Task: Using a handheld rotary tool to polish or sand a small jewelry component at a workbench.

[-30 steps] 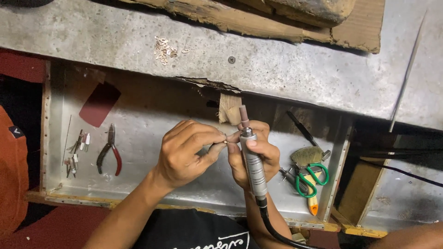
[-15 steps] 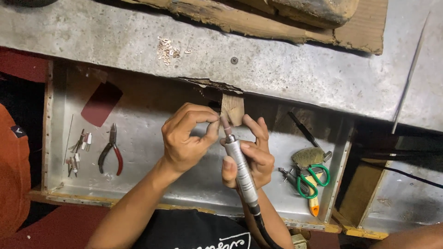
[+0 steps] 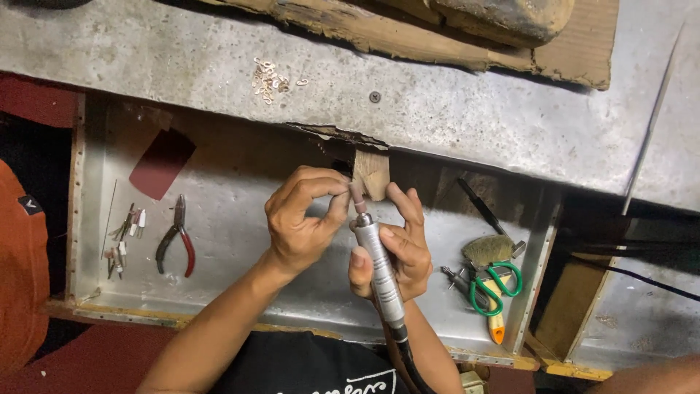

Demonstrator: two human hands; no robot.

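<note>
1. Head view looked down on a metal-lined bench tray [image 3: 240, 241], where the right hand [image 3: 397, 252] was wrapped around a silver rotary handpiece [image 3: 380, 270], its black cable running off the bottom edge.
2. The left hand [image 3: 302, 219] was pinched shut at the handpiece's nose, thumb and fingers closed on a small piece against the pinkish abrasive tip [image 3: 357, 195]; the piece itself was too small to make out.
3. Both hands sat just before the wooden bench peg [image 3: 370, 174] jutting from the bench edge.
4. Risk, as I judged it: fingertips so close to the tip could be scraped if the piece slipped, and a loose pinch could let the piece fly into the tray.
5. The tray's sheet metal looked dull, scratched and dusty; the peg was worn, pale wood.
6. Red-handled pliers [image 3: 177, 237] and small burs [image 3: 124, 237] lay at left; green-handled scissors [image 3: 492, 286] and a bristle brush [image 3: 490, 249] at right.
7. Tiny metal rings [image 3: 268, 76] lay heaped on the benchtop.
</note>
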